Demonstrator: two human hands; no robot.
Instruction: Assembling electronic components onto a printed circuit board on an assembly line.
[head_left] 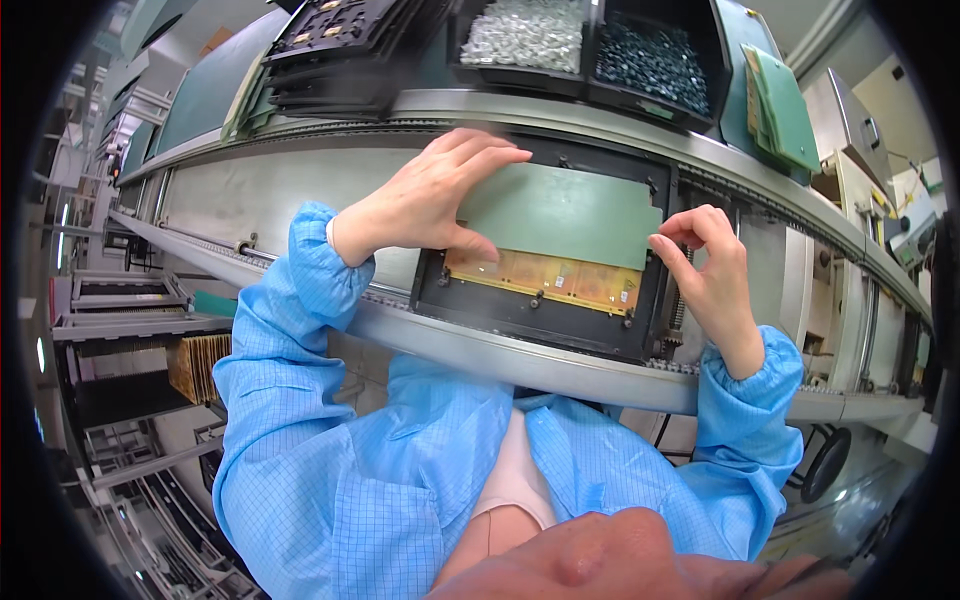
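A person in a blue coat (330,480) is at a long silver rail (480,350). Just past the rail is a flat black tray (480,309). A yellow board (545,280) lies in the tray, with small black knobs (537,298) along its near edge. A green sheet (570,215) is over the back part of the yellow board, so only the front strip of yellow shows. I cannot tell if the sheet rests on the board or is held just above it.

The left hand (425,200) is at the left end of the green sheet. Its grip is spread wide, with the thumb by the near edge and the fingers by the far edge. The sheet's left end is between them, but I cannot tell how hard they press. The right hand (712,265) is at the right end of the sheet. Its thumb and first finger are bent close together by the sheet's edge. I cannot tell if this grip pinches it.

Past the tray runs another silver rail (440,103). Behind it are a black box of shiny white bits (525,35), a black box of dark bits (650,65), a pile of black trays (330,70) on the left and some green boards (785,110) on the right.
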